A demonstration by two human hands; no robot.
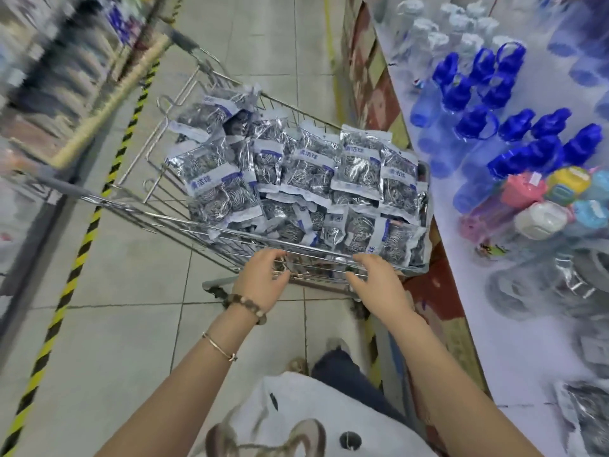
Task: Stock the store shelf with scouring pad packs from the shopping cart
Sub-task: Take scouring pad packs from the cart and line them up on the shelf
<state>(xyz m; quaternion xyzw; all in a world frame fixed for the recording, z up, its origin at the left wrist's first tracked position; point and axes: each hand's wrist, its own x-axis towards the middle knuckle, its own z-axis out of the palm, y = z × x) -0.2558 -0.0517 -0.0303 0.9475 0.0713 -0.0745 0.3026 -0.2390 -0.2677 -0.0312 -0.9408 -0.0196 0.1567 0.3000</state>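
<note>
Scouring pad packs (306,173) fill the shopping cart (230,235) almost to the top, shiny silver bags with blue and white labels, piled on each other. The cart stands on the floor just left of the store shelf (494,341). Both hands are at the near rim of the cart and hold no pack. The left hand (263,280) has bent fingers on the wires, and I cannot tell if it grips them. The right hand (379,282) is loose and spread, over the rim. On the shelf, far back, stand blue bottles (514,127). Near the right edge lie a few blurry silver bags (590,420) that look like packs. So I think the job has only just begun, and nearly all the packs wait in the cart.
</note>
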